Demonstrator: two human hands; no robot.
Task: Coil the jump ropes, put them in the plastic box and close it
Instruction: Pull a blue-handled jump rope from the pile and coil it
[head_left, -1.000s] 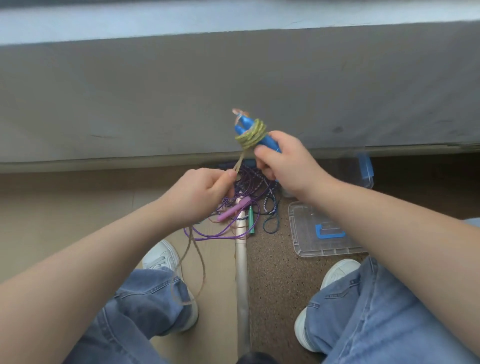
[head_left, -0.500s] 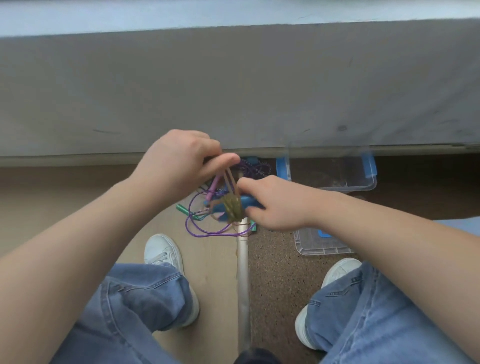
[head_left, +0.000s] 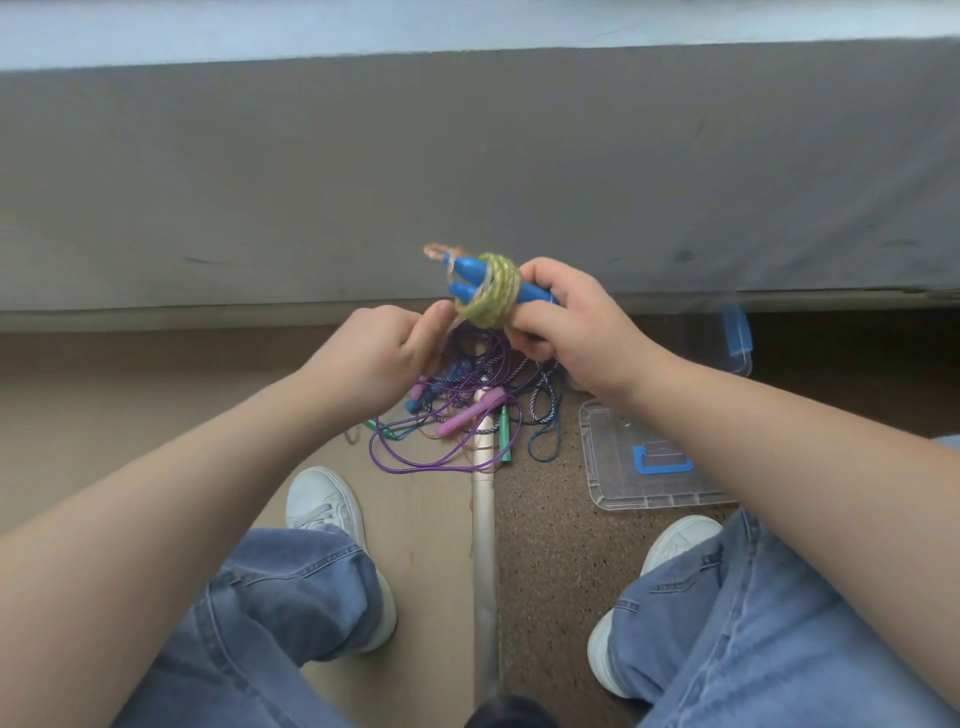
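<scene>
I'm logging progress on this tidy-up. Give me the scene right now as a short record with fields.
right hand: holds blue handles with yellow-green rope coiled round them
left hand: pinches that rope's loose end
pile: purple and blue ropes, tangled on the floor
lid: off, flat on the floor
box: lidless, mostly hidden behind the right hand

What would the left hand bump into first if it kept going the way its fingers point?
Probably the yellow-green rope wound round the blue handles, which the right hand grips. It sits just past the thumb of the left hand, though depth is unclear.
</scene>
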